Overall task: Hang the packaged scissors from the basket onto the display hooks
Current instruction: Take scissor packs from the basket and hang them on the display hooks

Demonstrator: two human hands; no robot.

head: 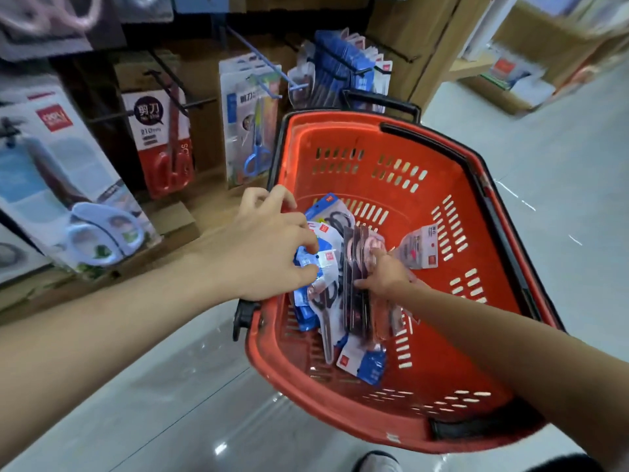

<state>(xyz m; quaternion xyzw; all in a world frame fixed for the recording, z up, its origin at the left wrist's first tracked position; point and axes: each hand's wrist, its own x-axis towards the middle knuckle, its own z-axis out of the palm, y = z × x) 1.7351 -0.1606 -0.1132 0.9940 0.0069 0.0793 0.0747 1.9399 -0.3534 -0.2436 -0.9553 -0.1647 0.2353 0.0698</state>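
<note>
A red shopping basket (439, 338) stands on the floor with several packaged scissors inside. My right hand (386, 275) grips a stack of dark packs with pink-handled scissors (357, 267), held on edge in the basket's middle. My left hand (269, 247) reaches over the basket's left rim and pinches a blue-and-white pack (323, 264) on top of the pile. Another blue-and-white pack (366, 364) lies flat nearer me, and a clear pack (420, 248) leans at the right. A blue display hook (269, 59) juts out empty above the basket.
Packs of scissors hang on the board at left: a red-handled one (163, 144), a blue-handled one (252, 127) and blue packs (340, 69) behind the basket. Black hooks (173, 86) stick out. The basket's black handle (381, 102) stands up at the far end. Glossy floor stretches right.
</note>
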